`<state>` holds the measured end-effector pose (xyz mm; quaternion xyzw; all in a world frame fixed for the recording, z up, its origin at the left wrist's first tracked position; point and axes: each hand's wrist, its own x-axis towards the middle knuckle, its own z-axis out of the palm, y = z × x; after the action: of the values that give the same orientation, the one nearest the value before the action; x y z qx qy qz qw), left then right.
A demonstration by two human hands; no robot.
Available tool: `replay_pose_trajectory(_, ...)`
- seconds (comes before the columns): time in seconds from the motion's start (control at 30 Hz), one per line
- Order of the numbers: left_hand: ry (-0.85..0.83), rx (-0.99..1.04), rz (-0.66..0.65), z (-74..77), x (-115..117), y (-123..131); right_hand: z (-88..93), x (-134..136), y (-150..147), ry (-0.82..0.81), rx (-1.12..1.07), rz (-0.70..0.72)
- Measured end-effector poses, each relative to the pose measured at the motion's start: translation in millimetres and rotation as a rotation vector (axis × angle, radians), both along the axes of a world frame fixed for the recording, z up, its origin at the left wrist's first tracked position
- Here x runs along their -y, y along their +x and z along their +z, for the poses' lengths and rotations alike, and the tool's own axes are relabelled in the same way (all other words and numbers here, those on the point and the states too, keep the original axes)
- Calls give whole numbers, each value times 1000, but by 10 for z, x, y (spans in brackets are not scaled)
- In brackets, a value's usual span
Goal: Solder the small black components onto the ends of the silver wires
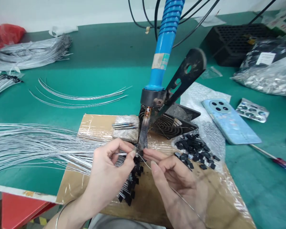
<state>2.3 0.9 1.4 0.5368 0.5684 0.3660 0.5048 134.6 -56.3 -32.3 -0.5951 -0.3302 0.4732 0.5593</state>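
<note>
My left hand is closed, pinching the end of a thin grey wire between thumb and fingertips. In my right hand runs a strand of solder wire; its upper end reaches the left fingertips. Right above both hands, the dark tip of a blue-handled soldering iron points down, held in a black metal stand. Whether the tip touches the wire is hard to see. Under my left hand lie wires ending in small black parts.
Many grey wires spread leftward from the cardboard. Loose black pieces lie on bubble wrap at right, near a blue phone. A black fan stands behind the iron. A wire bundle lies at the back left.
</note>
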Motion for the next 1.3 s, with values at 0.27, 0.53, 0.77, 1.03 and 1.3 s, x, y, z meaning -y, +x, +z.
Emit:
replay_pose_trajectory(0.27, -4, -26, -7, 7, -6, 6, -43, 9, 20, 33, 35, 21)
replay_pose_trajectory(0.53, 30, 2, 5, 12, 8, 9, -56, 8, 13, 65, 63, 11)
replay_pose_trajectory(0.77, 27, -21, -1, 3, 2, 7, -81, 8, 31, 51, 93, 40)
replay_pose_trajectory(1.03, 37, -45, -16, 36, -2, 16, -86, 23, 19, 34, 105, 13)
replay_pose_trajectory(1.3, 52, -53, -18, 35, 2, 19, -98, 19, 24, 79, 85, 13)
